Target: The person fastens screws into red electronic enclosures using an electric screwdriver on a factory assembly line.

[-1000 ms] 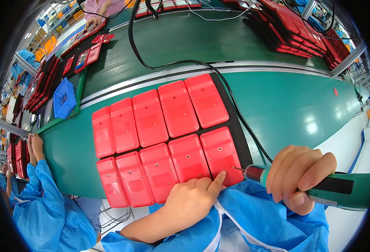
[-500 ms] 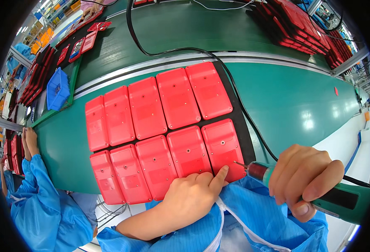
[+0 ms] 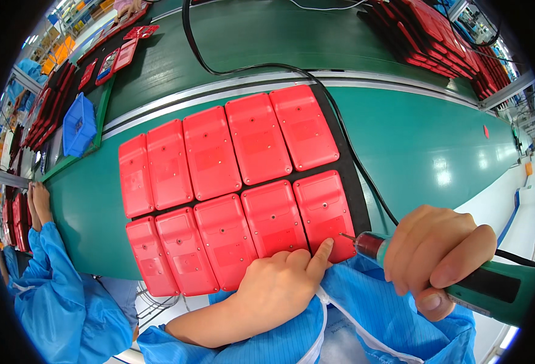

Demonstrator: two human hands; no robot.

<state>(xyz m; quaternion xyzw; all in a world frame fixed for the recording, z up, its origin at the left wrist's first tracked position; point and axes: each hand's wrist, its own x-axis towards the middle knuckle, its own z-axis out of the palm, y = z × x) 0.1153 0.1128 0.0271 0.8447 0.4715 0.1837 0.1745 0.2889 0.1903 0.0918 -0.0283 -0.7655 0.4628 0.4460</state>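
Head view: gripping green screwdriver [image 3: 503, 290] in curled right hand [image 3: 437, 258]; touching red casing [image 3: 325, 209] with half-curled left hand [image 3: 279, 284], cannot confirm grasp.

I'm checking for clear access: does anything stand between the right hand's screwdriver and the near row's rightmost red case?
Nothing visible does. The right hand holds the screwdriver with its tip over the red case; the forefinger of the left hand lies beside the tip, not under it, and the black cable passes right of the case.
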